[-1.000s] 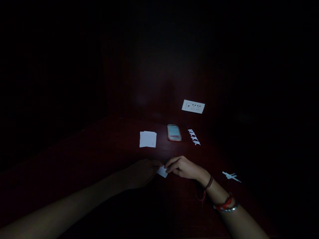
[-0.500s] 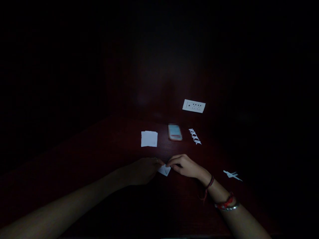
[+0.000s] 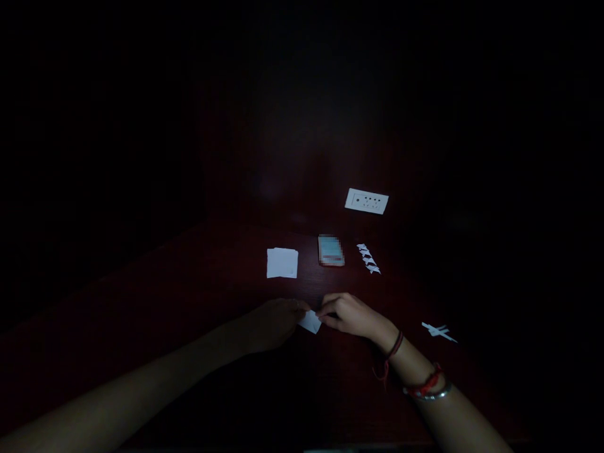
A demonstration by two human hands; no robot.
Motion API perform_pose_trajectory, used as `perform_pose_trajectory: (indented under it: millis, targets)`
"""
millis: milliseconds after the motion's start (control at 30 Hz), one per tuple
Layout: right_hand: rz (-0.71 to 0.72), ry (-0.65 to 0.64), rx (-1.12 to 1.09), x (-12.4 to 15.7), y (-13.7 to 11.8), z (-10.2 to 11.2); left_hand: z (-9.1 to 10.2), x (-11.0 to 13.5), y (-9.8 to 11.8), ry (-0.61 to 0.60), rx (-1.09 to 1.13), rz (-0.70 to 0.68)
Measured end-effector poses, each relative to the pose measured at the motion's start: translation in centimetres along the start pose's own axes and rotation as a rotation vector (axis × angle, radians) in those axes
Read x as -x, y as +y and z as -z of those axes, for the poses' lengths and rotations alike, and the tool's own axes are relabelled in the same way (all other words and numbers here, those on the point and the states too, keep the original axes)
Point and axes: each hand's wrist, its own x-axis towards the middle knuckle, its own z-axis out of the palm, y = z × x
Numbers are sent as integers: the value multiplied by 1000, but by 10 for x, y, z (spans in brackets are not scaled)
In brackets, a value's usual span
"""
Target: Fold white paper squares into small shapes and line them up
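Observation:
A small folded piece of white paper (image 3: 310,323) lies between my hands near the middle of the dark red table (image 3: 226,277). My left hand (image 3: 277,322) pinches its upper left edge, fingers closed. From the other side my right hand (image 3: 346,313) grips the paper's upper right corner between thumb and fingers. Fingertips cover part of the paper's top, so the fold there is partly hidden. Cords and a metal bangle circle my right wrist.
Beyond my left hand lies a stack of white paper squares (image 3: 282,263). A blurred blue rectangular item (image 3: 331,250) is beside it, then a row of small folded paper pieces (image 3: 369,258). Paper strips (image 3: 438,331) lie at right. A socket plate (image 3: 367,201) is on the back wall.
My right fingers have shifted slightly along the paper's right corner, and the visible fold looks flatter. My left hand stays nearly in place.

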Motion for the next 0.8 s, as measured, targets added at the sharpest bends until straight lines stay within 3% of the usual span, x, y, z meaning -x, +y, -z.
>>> perform_pose_trajectory:
  millis: [467, 800]
  targets:
    - [-21, -34, 12, 1, -5, 2, 0, 1, -1, 3, -45, -22]
    - [-38, -83, 85, -3, -7, 8, -3, -4, 6, 2, -76, 48]
